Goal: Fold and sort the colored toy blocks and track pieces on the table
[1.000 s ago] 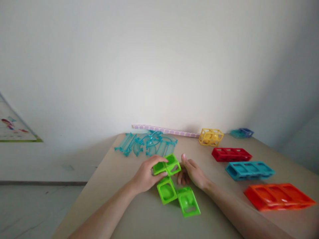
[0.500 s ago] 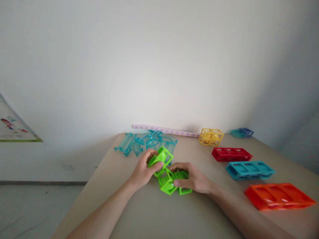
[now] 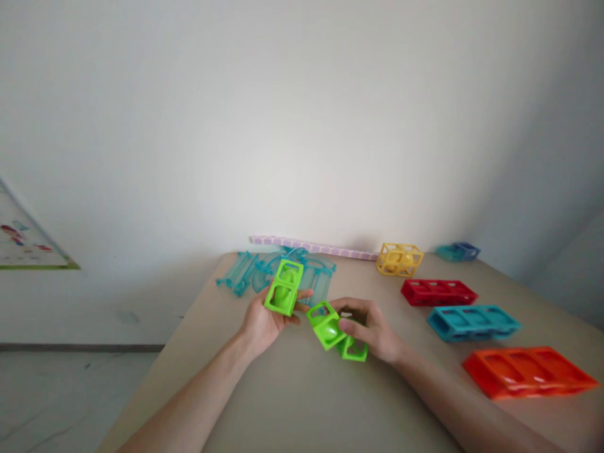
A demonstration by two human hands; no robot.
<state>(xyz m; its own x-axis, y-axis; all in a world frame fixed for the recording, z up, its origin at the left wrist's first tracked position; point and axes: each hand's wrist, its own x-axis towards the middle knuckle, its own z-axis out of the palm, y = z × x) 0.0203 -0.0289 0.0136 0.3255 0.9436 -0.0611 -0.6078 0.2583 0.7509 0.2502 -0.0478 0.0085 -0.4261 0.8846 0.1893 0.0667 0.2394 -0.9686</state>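
Observation:
A bright green hollow block (image 3: 289, 274) with two cube-shaped cells rests tilted in my left hand (image 3: 261, 324), above the table. The fingers of that hand reach out behind and below the block toward the right. My right hand (image 3: 376, 331) grips a second green block piece (image 3: 325, 328), thumb in front and fingers behind. This piece has several openings, and its lower right end (image 3: 353, 350) juts out below my hand. A small gap separates the two green pieces.
Clear blue plastic track parts (image 3: 316, 277) lie behind my hands, before a purple patterned strip (image 3: 311, 246) along the wall. To the right are yellow (image 3: 399, 260), red (image 3: 438, 292), teal (image 3: 473, 323) and orange (image 3: 531, 372) blocks. Blue pieces (image 3: 457, 252) sit in the far right corner.
The green pieces, close together or touching before, are now apart. My left hand has turned and moved left with its block; my right hand has tilted its piece and risen slightly.

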